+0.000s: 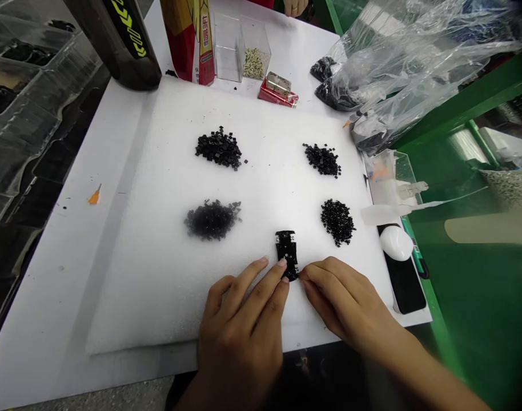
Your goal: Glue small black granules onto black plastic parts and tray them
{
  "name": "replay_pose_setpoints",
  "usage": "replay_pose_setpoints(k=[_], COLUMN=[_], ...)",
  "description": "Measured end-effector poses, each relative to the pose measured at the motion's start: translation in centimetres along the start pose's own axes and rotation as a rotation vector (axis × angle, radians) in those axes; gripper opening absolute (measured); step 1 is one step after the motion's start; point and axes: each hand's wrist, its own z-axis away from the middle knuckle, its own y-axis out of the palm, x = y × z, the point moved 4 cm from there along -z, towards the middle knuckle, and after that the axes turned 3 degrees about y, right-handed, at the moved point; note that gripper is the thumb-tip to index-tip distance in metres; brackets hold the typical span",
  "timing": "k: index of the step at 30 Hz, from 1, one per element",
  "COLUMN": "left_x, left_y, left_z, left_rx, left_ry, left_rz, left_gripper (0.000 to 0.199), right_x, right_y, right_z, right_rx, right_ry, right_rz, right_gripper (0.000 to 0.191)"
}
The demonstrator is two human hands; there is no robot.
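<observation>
A small black plastic part [286,255] with metal-coloured spots lies on the white foam pad [136,240], near its front edge. My left hand [239,325] presses two fingertips against its lower left side. My right hand [346,302] touches its lower right edge with the fingertips. Four heaps of small black pieces sit on the foam: a blocky one [219,148], a smaller one [322,160], a loose, shiny one [212,220] and a granular one [338,222]. The underside of the part is hidden.
Behind the pad stand a clear box with beige pieces [256,63], a red packet [278,92] and a dark bottle [119,40]. A plastic bag [415,63] lies back right, and a white computer mouse [397,242] sits right. A co-worker's hand [295,5] shows at the top edge.
</observation>
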Motion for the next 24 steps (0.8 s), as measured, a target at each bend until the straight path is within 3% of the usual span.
replay_pose_setpoints(k=[6,11,16,18,21,24], left_x=[-0.1,-0.1,-0.1,-0.1,-0.1,0.1], left_y=[0.0,-0.1,0.0,0.0,0.1,0.2], left_z=[-0.1,-0.2,-0.1,0.1,0.3,0.5], left_rx=[-0.024,-0.012,-0.006,-0.003,-0.005,-0.029], left_ry=[-0.019,-0.012,-0.012,-0.007,0.007,0.022], left_rz=[0.011,0.005,0.0,-0.001,-0.016,-0.04], left_gripper=[0.027,0.027,0.029,0.029,0.03,0.034], right_x=[0.5,0.8,-0.3,-0.8,-1.6,-2.0], right_y=[-0.3,-0.8,-1.5,-2.5,-4.6,-4.9], right_z=[-0.2,-0.4,0.2,0.1,-1.8,-6.7], right_rx=[0.114,0.09,0.046,-0.018,-0.246,-0.35], right_ry=[-0.051,-0.11,0.099,0.226,0.408,0.369], right_rz=[0.117,0.148,-0.128,-0.192,-0.181,-0.234], right_gripper=[0.031,0.033,0.029,0.021,0.011,0.007])
